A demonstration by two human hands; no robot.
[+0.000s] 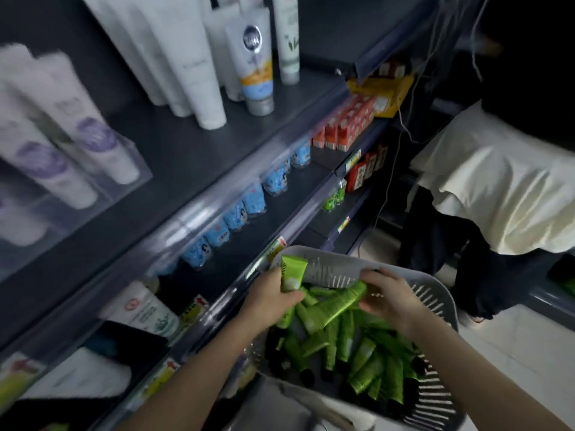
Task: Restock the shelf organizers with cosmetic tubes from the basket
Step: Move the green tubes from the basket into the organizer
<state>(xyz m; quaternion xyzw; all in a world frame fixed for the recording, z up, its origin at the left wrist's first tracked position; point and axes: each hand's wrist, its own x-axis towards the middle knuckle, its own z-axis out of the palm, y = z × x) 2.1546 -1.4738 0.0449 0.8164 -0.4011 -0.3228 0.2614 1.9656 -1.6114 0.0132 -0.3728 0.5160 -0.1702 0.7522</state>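
Dark shop shelves point(193, 157) at your left, clear organizer point(124, 160) on upper one. Grey basket point(435, 298) below you, heap of green tubes point(367, 353) inside. Left hand point(270, 297) fingers point(287, 296) wrap one upright tube point(292, 273); right hand point(389, 297) fingers hold second tube point(336, 307). Restocking seems barely begun; much left.

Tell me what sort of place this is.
Most likely a shop's toiletries aisle. Tiered shelves carry price tags along their edges, identical white tubes and blue bottles stand in rows, and the left hand grips a green tube above a grey basket full of them.
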